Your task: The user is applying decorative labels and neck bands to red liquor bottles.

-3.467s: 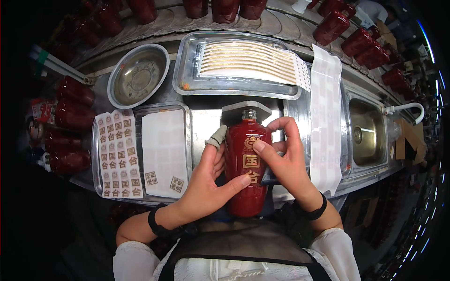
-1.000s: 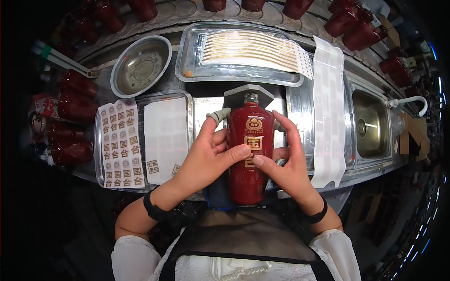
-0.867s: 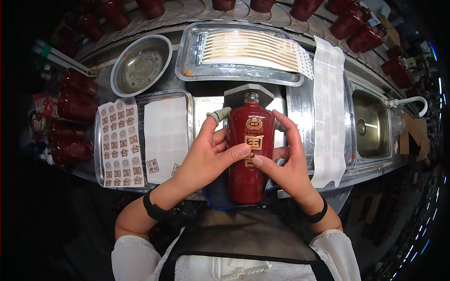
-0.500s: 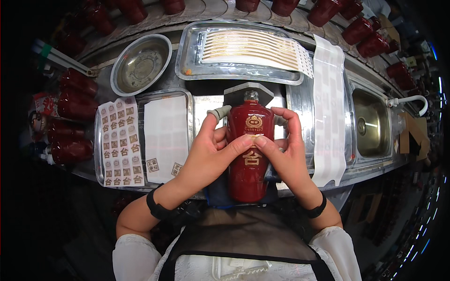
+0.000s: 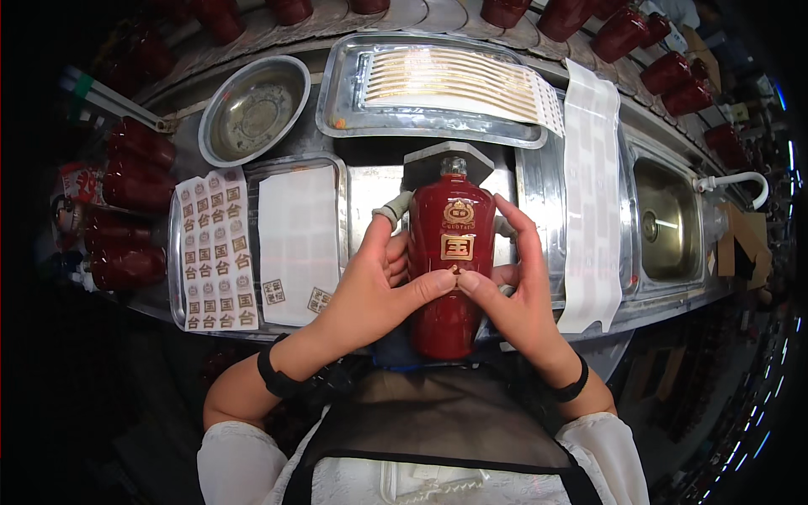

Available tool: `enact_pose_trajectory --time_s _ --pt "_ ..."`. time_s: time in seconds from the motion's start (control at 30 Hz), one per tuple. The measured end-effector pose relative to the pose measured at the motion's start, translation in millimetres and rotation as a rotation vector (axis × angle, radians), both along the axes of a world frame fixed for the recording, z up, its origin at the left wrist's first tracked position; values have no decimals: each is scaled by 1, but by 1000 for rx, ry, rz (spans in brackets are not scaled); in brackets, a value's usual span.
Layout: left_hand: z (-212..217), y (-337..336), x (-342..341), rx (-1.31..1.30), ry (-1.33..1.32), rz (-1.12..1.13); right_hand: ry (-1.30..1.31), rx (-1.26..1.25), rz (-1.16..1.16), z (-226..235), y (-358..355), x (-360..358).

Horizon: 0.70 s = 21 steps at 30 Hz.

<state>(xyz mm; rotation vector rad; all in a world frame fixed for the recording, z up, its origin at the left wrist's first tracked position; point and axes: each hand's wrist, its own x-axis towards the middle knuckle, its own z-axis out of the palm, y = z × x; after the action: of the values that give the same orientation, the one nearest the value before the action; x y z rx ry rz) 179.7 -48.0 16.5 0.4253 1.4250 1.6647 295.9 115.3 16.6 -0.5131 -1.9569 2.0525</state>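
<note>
A dark red glass bottle [image 5: 451,324] with a clear neck lies between my hands, its neck pointing away from me against a grey angular rest [image 5: 484,162]. Gold decals run down its front: a crest, a square character, and a lower one mostly covered by my thumbs. My left hand [image 5: 379,282] grips the bottle's left side, its index finger in a pale finger cot. From the right side my right hand [image 5: 518,290] holds it too. Both thumb tips meet on the lower decal, pressing the glass. The fingers behind the bottle are partly hidden.
Left stands a tray with a gold decal sheet [image 5: 215,252] and a white sheet [image 5: 296,236]. Beyond are a metal bowl [image 5: 255,112] and a tray [image 5: 337,123] of gold-striped strips. Rightward hang a long white sheet [image 5: 592,202] and a sink [image 5: 669,223]. Red bottles [image 5: 139,185] stand around.
Both thumbs have slid down from the square character onto the lower decal, uncovering the square one. Bottles on the far conveyor have shifted along it.
</note>
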Motion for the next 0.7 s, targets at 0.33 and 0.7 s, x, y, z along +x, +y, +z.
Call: enact_pose_trajectory --time_s 0.33,0.7 --pt "-3 0 -3 -8 -67 -15 -36 34 -3 -3 -2 -2" --pt "-1 1 -9 29 -153 5 -42 -89 35 1 2 -5"
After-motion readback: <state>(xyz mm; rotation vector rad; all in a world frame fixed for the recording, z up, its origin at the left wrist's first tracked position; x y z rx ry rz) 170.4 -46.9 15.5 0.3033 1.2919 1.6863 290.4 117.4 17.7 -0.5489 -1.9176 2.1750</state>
